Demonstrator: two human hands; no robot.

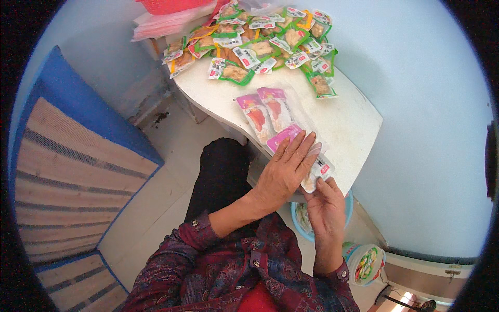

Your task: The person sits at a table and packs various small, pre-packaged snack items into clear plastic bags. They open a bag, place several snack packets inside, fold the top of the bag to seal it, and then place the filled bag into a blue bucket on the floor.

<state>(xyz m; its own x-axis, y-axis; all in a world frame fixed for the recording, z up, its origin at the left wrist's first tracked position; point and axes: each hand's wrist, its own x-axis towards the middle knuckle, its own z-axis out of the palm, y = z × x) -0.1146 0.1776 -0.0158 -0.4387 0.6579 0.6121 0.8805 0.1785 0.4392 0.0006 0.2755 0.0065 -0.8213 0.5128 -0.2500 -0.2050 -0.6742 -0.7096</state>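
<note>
My left hand lies palm down, its fingers spread over a pink and white food packet at the table's near edge. My right hand pinches the lower end of a packet between thumb and fingers; whether this is the same packet is partly hidden by my left fingers. Two more pink and white packets lie side by side just beyond, a left one and a right one, on or beside a clear plastic bag. Both show a reddish piece of food printed on the front.
Many green- and orange-edged food packets are heaped at the far end of the white table. Clear pinkish bags and a red basket stand far left. Below the near end are a blue basin and a lidded bucket.
</note>
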